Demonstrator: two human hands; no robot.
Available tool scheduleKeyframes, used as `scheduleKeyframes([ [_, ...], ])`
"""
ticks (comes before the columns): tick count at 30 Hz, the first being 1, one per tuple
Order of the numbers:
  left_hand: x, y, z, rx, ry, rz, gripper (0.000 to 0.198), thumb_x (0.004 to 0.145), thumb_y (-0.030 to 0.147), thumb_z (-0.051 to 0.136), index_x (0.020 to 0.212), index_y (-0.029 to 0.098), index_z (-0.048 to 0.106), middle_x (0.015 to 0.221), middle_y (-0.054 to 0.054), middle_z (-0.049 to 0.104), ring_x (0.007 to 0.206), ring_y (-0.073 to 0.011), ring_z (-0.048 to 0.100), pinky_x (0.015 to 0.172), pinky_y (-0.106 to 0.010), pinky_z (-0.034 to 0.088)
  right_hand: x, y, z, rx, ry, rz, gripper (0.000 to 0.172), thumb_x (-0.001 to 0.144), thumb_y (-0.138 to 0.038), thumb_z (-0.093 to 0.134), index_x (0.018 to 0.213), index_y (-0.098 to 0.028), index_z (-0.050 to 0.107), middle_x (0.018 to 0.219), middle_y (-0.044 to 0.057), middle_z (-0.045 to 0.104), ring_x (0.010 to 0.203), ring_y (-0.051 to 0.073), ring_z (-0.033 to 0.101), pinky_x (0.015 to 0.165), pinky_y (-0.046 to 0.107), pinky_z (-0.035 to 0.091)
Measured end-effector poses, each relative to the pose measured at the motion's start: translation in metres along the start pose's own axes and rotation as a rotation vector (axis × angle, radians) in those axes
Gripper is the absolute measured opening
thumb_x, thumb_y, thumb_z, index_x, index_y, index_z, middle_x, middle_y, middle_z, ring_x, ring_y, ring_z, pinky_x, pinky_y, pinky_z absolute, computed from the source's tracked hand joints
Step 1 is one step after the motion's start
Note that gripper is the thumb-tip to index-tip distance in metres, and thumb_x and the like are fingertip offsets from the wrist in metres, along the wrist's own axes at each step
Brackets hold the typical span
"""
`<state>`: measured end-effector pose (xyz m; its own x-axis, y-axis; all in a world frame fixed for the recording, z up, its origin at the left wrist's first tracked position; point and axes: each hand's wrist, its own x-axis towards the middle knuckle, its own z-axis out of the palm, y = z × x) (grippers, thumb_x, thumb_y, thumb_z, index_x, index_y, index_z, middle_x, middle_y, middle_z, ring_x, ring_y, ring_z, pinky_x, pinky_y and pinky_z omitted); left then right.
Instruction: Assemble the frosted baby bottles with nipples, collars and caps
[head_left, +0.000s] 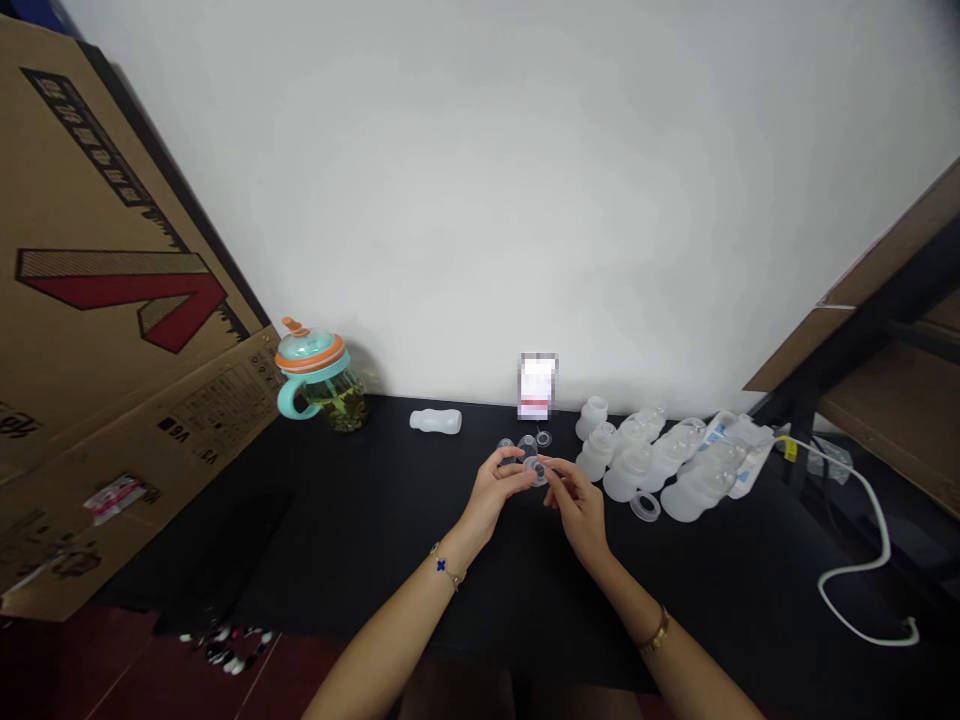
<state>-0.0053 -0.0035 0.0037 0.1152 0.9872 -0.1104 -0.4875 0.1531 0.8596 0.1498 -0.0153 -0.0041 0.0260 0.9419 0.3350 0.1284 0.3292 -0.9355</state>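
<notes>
My left hand (496,488) and my right hand (576,502) meet over the middle of a black table (360,520). Both pinch one small clear round plastic part (535,469) between their fingertips. Just behind it lie a few more small clear caps (526,443) and a clear ring (544,438). To the right, several translucent white bottles (637,462) lie in a cluster, with a loose clear ring (645,506) at its front. One lone white bottle (436,421) lies on its side further left.
A teal and orange lidded cup (319,380) stands at the back left. A big cardboard box (112,330) leans along the left. A small white card (538,386) stands by the wall. A plastic bag (739,445), a white cable (870,540) and a wooden shelf (885,330) are on the right.
</notes>
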Motion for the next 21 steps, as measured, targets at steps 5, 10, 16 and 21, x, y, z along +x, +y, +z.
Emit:
scheduleKeyframes([
  [5,-0.0002,-0.0002,-0.0006,0.005,-0.038,0.004,0.053,0.061,0.027,0.093,0.103,0.016,0.064,0.081,-0.004,0.075,0.079,-0.0184,0.072,0.078,-0.028,0.052,0.0007,-0.0001,0.0013,0.141,0.003,0.060,0.029,0.092,-0.048,0.061,0.105,-0.023,0.068,0.117,0.011,0.073,0.049,0.012,0.057,0.046,0.030,0.051],
  [10,-0.0021,0.0019,0.0021,-0.002,-0.026,-0.055,0.057,0.060,0.027,0.093,0.108,0.016,0.064,0.084,-0.006,0.076,0.078,-0.0188,0.072,0.079,-0.031,0.054,0.0014,0.0003,0.0001,0.101,-0.008,0.030,0.027,0.094,-0.046,0.060,0.108,-0.024,0.068,0.114,0.009,0.073,0.051,0.012,0.058,0.048,0.029,0.051],
  [16,-0.0013,0.0034,0.0028,-0.068,0.005,-0.049,0.055,0.068,0.032,0.090,0.112,0.016,0.062,0.088,-0.008,0.076,0.081,-0.0209,0.074,0.082,-0.035,0.057,-0.0009,0.0014,0.0002,0.009,-0.112,-0.039,0.025,0.097,-0.042,0.054,0.111,-0.027,0.069,0.113,0.007,0.073,0.056,0.013,0.062,0.052,0.029,0.051],
  [21,0.0002,0.0042,0.0026,-0.090,0.045,-0.022,0.058,0.062,0.029,0.093,0.109,0.016,0.062,0.090,-0.008,0.078,0.087,-0.0222,0.074,0.089,-0.035,0.055,-0.0018,-0.0027,0.0020,-0.059,-0.061,-0.014,0.032,0.092,-0.043,0.063,0.120,-0.028,0.064,0.114,0.006,0.071,0.062,0.014,0.062,0.054,0.028,0.051],
])
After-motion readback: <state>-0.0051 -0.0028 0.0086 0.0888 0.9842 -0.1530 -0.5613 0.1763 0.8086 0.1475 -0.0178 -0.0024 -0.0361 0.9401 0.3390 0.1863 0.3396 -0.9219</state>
